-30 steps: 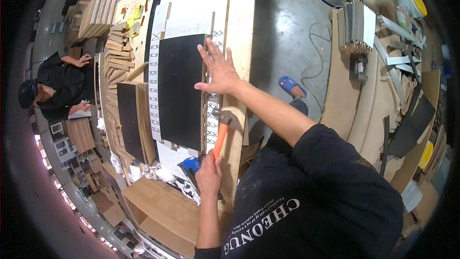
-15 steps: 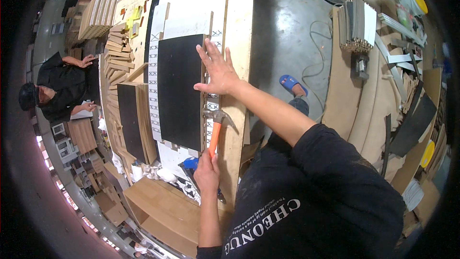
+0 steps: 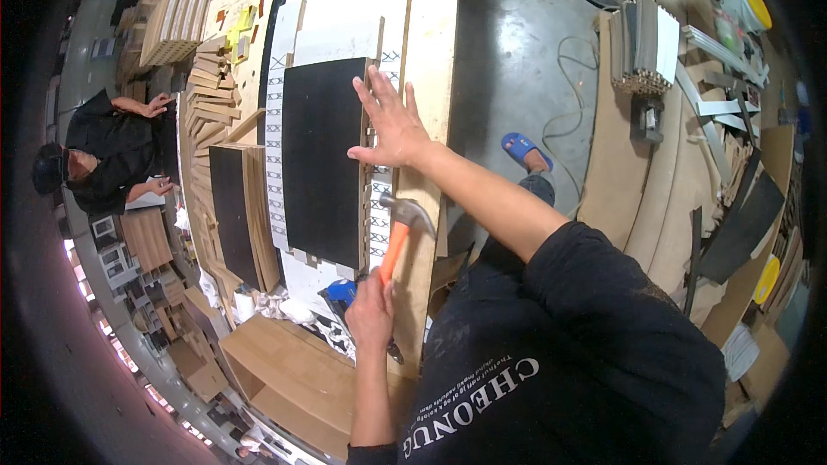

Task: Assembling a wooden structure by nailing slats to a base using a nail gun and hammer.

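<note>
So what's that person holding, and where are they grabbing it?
The left hand grips a hammer low on its orange handle. The right hand holds nothing; it presses flat on the edge of the black panel.

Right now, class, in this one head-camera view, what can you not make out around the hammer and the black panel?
- Head view: whatever the hammer head is aimed at is too small to tell.
- Head view: the black panel edge is covered by the flat right hand.
- Head view: the end of the hammer's orange handle is hidden in the left hand.
- Head view: the blue object is half hidden by that hand, so its kind is unclear.
</note>
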Demonstrator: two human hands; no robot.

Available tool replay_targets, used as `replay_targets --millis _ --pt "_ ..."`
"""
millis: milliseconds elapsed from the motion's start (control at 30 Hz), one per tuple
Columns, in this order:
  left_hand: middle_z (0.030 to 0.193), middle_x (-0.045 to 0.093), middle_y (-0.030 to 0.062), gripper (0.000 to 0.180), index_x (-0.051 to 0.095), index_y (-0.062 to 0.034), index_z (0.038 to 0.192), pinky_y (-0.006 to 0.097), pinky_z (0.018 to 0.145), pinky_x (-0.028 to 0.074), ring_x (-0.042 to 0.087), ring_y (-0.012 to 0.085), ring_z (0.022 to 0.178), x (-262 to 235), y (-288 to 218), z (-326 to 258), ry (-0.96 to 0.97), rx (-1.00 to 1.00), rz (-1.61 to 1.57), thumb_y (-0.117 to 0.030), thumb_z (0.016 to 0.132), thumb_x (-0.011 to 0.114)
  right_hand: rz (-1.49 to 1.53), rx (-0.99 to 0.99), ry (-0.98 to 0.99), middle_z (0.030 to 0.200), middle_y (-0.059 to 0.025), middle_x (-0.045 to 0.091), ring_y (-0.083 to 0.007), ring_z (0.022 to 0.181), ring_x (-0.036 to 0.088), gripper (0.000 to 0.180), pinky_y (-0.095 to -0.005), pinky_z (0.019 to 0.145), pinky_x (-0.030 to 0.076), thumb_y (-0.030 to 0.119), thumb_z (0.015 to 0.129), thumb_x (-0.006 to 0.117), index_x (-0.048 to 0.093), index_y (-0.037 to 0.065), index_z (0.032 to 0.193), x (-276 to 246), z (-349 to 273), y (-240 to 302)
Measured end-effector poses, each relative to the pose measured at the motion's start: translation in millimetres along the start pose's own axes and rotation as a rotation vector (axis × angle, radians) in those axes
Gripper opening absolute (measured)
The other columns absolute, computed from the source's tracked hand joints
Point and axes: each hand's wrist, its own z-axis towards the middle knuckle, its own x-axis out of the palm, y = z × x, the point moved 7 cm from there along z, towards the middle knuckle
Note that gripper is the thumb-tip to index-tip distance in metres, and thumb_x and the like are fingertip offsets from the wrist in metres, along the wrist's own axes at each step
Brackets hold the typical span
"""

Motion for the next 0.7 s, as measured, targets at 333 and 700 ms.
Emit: replay_targets --millis 333,700 --pt "0.083 0.059 0.0139 0.027 0.052 -0.0103 0.111 0.043 0.056 0.049 0.06 0.035 0.067 0 0 3 -0.022 0.042 0.016 -0.027 0.09 0.052 -0.023 0.027 0.079 0.151 -0.0151 -0.009 -0.0289 0.14 -0.005 0.11 -0.0531 0.11 -0.004 0.055 0.069 0.063 -0.008 0.019 0.145 3 1 0" --pt "0.084 0.059 0.014 0.029 0.054 -0.0078 0.11 0.042 0.055 0.049 0.061 0.0332 0.069 0 14 7 -0.114 -0.008 0.006 -0.028 0.09 0.053 -0.011 0.017 0.076 0.151 -0.0159 -0.009 -0.0285 0.14 -0.006 0.11 -0.0525 0.11 -0.005 0.055 0.069 0.063 -0.007 0.018 0.146 2 1 2"
